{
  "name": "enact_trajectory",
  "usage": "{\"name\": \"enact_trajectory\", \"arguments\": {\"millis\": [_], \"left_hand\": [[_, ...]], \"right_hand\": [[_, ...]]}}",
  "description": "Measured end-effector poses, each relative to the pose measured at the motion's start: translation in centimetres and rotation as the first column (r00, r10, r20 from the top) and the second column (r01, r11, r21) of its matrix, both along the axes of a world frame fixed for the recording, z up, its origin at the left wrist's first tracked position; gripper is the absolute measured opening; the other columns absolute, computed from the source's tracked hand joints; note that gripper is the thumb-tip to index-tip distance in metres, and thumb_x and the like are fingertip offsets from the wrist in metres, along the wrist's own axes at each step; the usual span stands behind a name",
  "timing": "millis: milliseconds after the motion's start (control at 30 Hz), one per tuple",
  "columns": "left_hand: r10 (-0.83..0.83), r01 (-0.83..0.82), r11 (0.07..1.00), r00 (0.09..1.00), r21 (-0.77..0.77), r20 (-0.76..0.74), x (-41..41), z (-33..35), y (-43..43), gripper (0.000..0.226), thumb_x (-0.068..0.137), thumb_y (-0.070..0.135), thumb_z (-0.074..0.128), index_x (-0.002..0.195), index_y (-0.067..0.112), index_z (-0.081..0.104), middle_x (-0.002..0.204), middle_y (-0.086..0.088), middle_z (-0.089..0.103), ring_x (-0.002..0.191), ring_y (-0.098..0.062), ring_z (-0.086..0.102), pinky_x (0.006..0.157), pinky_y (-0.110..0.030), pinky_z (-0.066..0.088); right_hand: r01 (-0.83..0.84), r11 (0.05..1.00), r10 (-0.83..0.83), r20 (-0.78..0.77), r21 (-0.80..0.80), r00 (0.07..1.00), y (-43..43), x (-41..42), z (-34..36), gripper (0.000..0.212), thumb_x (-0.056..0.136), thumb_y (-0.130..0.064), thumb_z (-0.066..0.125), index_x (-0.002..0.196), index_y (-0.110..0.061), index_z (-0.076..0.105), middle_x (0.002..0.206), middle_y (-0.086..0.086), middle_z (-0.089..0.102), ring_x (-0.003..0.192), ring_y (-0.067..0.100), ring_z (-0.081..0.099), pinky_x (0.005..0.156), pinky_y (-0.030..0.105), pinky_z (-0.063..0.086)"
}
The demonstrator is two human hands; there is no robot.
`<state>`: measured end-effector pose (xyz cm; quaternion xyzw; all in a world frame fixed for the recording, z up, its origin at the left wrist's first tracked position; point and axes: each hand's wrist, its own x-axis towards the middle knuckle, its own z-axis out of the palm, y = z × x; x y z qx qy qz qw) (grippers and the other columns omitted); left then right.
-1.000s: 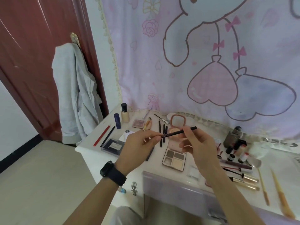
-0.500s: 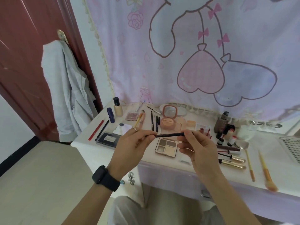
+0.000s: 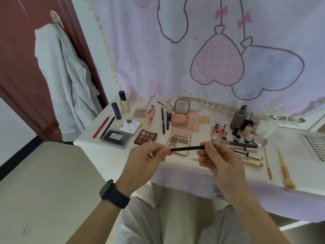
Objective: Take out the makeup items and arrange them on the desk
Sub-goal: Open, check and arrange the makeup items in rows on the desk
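Well, starting at the left, I see a red pencil and a flat black case with a white label lying on the tabletop. Beside the case a palette lies open, with nine brown pans of powder in it. My left hand pinches one end of a thin black pencil between thumb and fingertips. The pencil is slim, dark and plain, and it is held almost level in the air over the tabletop's near edge. It sits in front of a second palette, also open, which holds four pans in beige and brown. Behind that a pink compact stands open with its mirror raised. My right hand pinches the pencil's other end the same way. Farther right, small bottles stand clustered together, and two gold-handled brushes lie near the edge.
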<state>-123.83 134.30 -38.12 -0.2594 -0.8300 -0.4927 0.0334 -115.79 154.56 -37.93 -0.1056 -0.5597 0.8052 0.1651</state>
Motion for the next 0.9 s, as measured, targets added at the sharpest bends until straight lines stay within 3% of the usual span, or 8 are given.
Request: {"name": "enact_trajectory", "arguments": {"millis": [67, 133, 233, 333, 400, 533, 700, 900], "left_hand": [[-0.026, 0.026, 1.000, 0.998, 0.012, 0.049, 0.0, -0.4, 0.1, 0.041, 0.092, 0.051, 0.044, 0.077, 0.024, 0.070, 0.070, 0.011, 0.065, 0.069, -0.007, 0.060, 0.065, -0.016, 0.047], [-0.031, 0.027, 0.999, 0.993, 0.042, 0.116, 0.0, -0.2, 0.4, 0.046, 0.093, 0.051, 0.040, 0.072, 0.020, 0.066, 0.067, 0.003, 0.063, 0.063, -0.009, 0.057, 0.064, -0.019, 0.047], [-0.020, 0.022, 1.000, 0.990, -0.006, 0.141, -0.1, 0.3, 0.6, 0.038, 0.090, 0.057, 0.040, 0.083, 0.030, 0.066, 0.079, 0.013, 0.068, 0.070, -0.003, 0.060, 0.067, -0.017, 0.048], [-0.058, 0.062, 0.990, 0.998, -0.128, 0.031, 0.0, 0.6, 0.9, 0.024, 0.084, 0.062, 0.052, 0.104, 0.051, 0.059, 0.093, 0.028, 0.066, 0.089, -0.003, 0.062, 0.072, -0.012, 0.048], [-0.091, 0.080, 0.981, 0.994, -0.179, -0.053, 0.1, 0.5, 1.2, 0.023, 0.087, 0.052, 0.063, 0.109, 0.047, 0.067, 0.093, 0.025, 0.069, 0.089, -0.005, 0.063, 0.072, -0.011, 0.047], [-0.051, 0.039, 0.993, 0.993, -0.110, -0.110, 0.0, 0.6, 1.3, 0.019, 0.087, 0.033, 0.073, 0.105, 0.033, 0.077, 0.084, 0.021, 0.070, 0.084, -0.007, 0.061, 0.069, -0.010, 0.045], [-0.045, 0.033, 0.995, 0.990, -0.090, -0.136, 0.0, 0.7, 0.8, 0.017, 0.084, 0.030, 0.076, 0.101, 0.033, 0.079, 0.077, 0.028, 0.066, 0.081, -0.004, 0.059, 0.069, -0.009, 0.042], [-0.080, 0.071, 0.992, 0.993, -0.101, -0.083, -0.5, 0.6, 0.3, 0.018, 0.085, 0.044, 0.067, 0.097, 0.035, 0.078, 0.077, 0.028, 0.068, 0.081, -0.005, 0.059, 0.071, -0.011, 0.041]], "right_hand": [[-0.007, 1.000, 0.007, 0.002, -0.005, 1.000, -0.1, 0.1, -0.1, 0.062, 0.052, -0.065, 0.088, 0.091, -0.018, 0.081, 0.083, 0.014, 0.075, 0.069, 0.018, 0.070, 0.065, 0.023, 0.058], [-0.018, 1.000, 0.018, 0.009, -0.006, 1.000, -0.2, 0.1, 0.0, 0.043, 0.064, -0.053, 0.085, 0.090, -0.018, 0.081, 0.083, 0.014, 0.075, 0.069, 0.019, 0.069, 0.065, 0.023, 0.058], [-0.022, 1.000, 0.022, 0.042, 0.011, 0.999, 0.0, 0.1, -0.3, 0.024, 0.079, -0.028, 0.069, 0.092, -0.011, 0.078, 0.082, 0.015, 0.075, 0.070, 0.021, 0.069, 0.065, 0.024, 0.058], [-0.047, 0.993, 0.039, 0.084, 0.106, 0.996, 0.0, 0.1, -0.6, 0.025, 0.083, -0.021, 0.063, 0.101, -0.007, 0.074, 0.085, 0.016, 0.076, 0.073, 0.023, 0.070, 0.068, 0.026, 0.059], [-0.084, 0.986, 0.072, 0.088, 0.141, 0.994, 0.0, 0.2, -0.7, 0.027, 0.084, -0.021, 0.064, 0.104, -0.007, 0.073, 0.088, 0.017, 0.076, 0.076, 0.024, 0.071, 0.070, 0.027, 0.059], [-0.098, 0.989, 0.085, 0.114, 0.114, 0.990, 0.2, 0.4, -0.2, 0.033, 0.083, -0.029, 0.065, 0.106, -0.008, 0.074, 0.090, 0.017, 0.076, 0.074, 0.022, 0.070, 0.069, 0.027, 0.059], [-0.084, 0.954, 0.045, 0.139, 0.287, 0.989, 0.8, 0.2, 0.3, 0.010, 0.091, -0.012, 0.067, 0.092, -0.009, 0.076, 0.076, 0.010, 0.075, 0.065, 0.016, 0.067, 0.065, 0.022, 0.058], [-0.075, 0.879, 0.065, 0.037, 0.470, 0.997, 0.9, 0.3, 0.0, 0.015, 0.090, -0.003, 0.068, 0.096, -0.014, 0.076, 0.081, 0.005, 0.076, 0.073, 0.016, 0.069, 0.074, 0.021, 0.056]]}}
